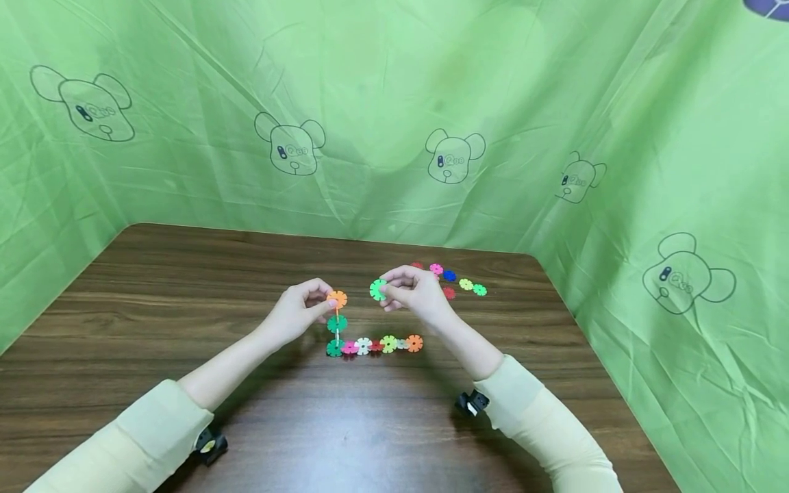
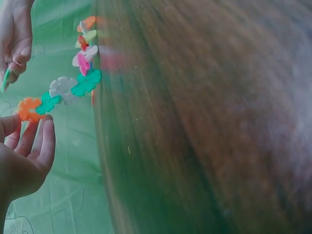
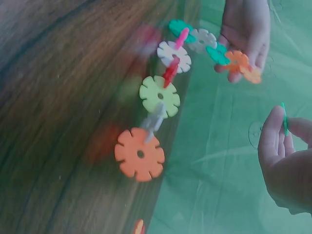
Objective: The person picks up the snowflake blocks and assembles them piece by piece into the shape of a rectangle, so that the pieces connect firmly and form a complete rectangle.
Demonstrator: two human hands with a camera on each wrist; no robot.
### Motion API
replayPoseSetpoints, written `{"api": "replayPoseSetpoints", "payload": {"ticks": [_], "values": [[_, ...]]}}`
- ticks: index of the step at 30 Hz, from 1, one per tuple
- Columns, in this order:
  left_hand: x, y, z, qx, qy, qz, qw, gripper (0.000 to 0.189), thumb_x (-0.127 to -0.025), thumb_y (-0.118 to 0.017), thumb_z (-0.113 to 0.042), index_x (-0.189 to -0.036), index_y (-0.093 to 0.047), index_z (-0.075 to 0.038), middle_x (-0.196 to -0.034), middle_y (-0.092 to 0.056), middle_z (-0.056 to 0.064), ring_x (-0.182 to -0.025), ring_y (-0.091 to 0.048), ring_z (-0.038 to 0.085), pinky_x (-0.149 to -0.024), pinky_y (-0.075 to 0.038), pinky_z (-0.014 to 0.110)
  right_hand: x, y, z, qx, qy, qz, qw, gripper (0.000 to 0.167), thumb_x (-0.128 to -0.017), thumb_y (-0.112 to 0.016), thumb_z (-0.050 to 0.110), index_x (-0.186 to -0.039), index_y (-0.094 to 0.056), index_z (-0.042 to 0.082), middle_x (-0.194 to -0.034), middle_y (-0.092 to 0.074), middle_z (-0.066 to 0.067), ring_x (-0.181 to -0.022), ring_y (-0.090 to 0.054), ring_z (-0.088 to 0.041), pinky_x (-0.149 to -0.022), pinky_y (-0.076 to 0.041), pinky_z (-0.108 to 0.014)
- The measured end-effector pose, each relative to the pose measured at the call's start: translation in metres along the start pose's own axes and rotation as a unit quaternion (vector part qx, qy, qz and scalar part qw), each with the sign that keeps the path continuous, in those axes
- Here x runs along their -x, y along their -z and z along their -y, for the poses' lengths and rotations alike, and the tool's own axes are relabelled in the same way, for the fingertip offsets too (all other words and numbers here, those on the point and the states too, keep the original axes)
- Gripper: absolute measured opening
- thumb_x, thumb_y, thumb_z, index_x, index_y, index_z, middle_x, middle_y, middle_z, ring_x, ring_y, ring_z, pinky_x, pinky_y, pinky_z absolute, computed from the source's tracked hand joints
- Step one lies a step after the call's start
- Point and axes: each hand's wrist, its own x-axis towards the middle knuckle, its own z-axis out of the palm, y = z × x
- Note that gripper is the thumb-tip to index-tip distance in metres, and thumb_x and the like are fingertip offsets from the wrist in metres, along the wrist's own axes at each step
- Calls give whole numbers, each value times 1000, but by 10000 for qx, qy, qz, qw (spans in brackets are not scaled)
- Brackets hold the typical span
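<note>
A bent chain of flat, slotted, multicoloured plastic discs [image 1: 363, 346] at a glossy wood-grained table [image 1: 345, 418].
Head view: the left hand [image 1: 296, 313] pinches a round orange plastic disc [image 1: 339, 297] at the chain's raised end; the right hand [image 1: 418, 292] pinches a round bright-green plastic disc [image 1: 376, 289] beside that end, apart from the chain. Loose coloured discs [image 1: 466, 284] lie beyond the chain, before creased green cloth [image 1: 370, 198]. Left wrist view: the left fingertips grip the orange disc's rim. Right wrist view: the chain shows rounded petals and central holes; the green disc stands edge-on between thumb and fingers, not touching the chain.
</note>
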Motion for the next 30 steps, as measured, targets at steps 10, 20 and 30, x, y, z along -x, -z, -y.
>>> {"api": "replayPoseSetpoints", "payload": {"ticks": [10,20,30], "values": [[2,-3,-4,-405,-256,-121,9988,10,-90,-64,-12,-95,-62,-3,-86,-70,13,-74,-65,32,-68,-55,41,-5,-19,-9,-114,-288,207,9993,26,-86,-65,-1,-109,-60,-9,-85,-67,-13,-64,-66,-19,-66,-57,-38],[5,-3,-5,-431,-445,-191,9979,6,-88,-68,-15,-89,-63,-12,-83,-70,6,-72,-66,31,-67,-55,44,-8,-27,-11,-110,-375,371,9985,23,-86,-65,0,-108,-61,-9,-82,-68,-12,-64,-66,-16,-66,-57,-35],[10,-4,-8,-352,-529,-328,9974,7,-84,-73,-19,-86,-68,-14,-86,-71,2,-72,-68,27,-64,-55,27,-4,-32,-8,-320,-614,480,9964,24,-85,-67,0,-106,-62,-11,-81,-68,-13,-62,-67,-17,-68,-57,-36]]}}
